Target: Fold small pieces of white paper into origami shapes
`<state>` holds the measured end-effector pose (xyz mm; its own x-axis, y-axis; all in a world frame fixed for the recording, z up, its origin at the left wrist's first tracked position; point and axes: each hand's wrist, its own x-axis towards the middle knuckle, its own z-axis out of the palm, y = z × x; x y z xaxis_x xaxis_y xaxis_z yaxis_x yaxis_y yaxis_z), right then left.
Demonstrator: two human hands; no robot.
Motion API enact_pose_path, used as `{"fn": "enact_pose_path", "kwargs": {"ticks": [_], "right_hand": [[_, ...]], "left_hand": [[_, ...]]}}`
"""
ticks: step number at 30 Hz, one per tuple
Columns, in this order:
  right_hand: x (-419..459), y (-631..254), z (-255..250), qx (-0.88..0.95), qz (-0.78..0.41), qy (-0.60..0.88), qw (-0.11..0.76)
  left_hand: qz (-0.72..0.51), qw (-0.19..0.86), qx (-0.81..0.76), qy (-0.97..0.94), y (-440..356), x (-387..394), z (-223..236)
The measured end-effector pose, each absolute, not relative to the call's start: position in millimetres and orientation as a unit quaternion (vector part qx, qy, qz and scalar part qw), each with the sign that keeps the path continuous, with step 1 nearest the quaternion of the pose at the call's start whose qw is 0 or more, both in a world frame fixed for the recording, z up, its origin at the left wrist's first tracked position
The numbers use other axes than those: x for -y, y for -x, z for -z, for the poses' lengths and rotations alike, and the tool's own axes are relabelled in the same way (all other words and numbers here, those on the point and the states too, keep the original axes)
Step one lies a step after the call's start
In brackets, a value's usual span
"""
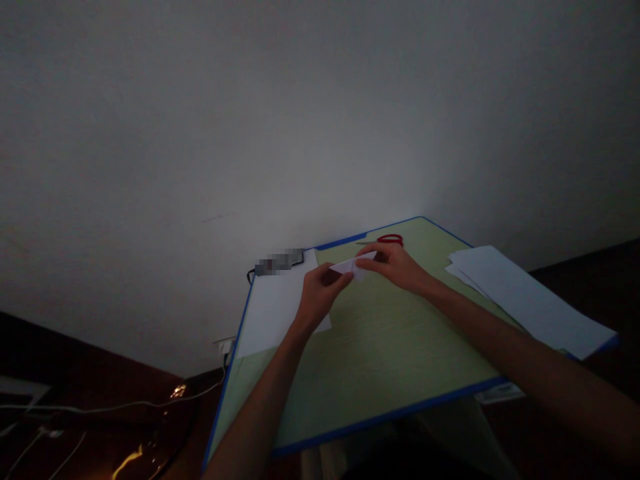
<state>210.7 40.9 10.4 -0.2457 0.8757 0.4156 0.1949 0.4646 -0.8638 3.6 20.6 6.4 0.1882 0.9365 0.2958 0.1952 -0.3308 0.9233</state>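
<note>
Head view: a small, pointed piece of folded white paper [341, 267] is being held over the far half of the pale green, blue-edged rectangular tabletop [395, 340]. The left hand [320, 290] is pinching the paper's left end between thumb and fingers; the right hand [394, 262] is clamping its right end likewise. Red-handled scissors [391, 239] are lying near the tabletop's far edge, just beyond the right hand. A flat white paper sheet [275, 307] is lying along the left edge, and a dark, blurred object [278, 262] is occupying the far left corner. Loosely stacked white paper sheets [530, 293] are covering much of the right edge. The tabletop's green surface is stretching from the hands to the near edge, both forearms [277, 380] crossing above it.
</note>
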Motion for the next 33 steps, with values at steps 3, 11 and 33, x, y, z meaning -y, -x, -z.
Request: {"fn": "enact_pose_path", "kwargs": {"ticks": [3,11,33], "right_hand": [[-42.7,-210.9,-8.5,0.699,-0.36,0.381,0.486],[-40.5,-211.9,-7.6,0.706,-0.377,0.362,0.477],[-37.8,-208.9,-10.4,0.739,-0.347,0.364,0.449]], "left_hand": [[-0.475,0.388,-0.434,-0.66,-3.8,-20.8,-7.0],[-0.459,0.386,-0.441,-0.668,-4.6,-19.3,-4.9],[-0.487,0.423,-0.415,-0.642,-8.7,-18.7,-1.2]]}}
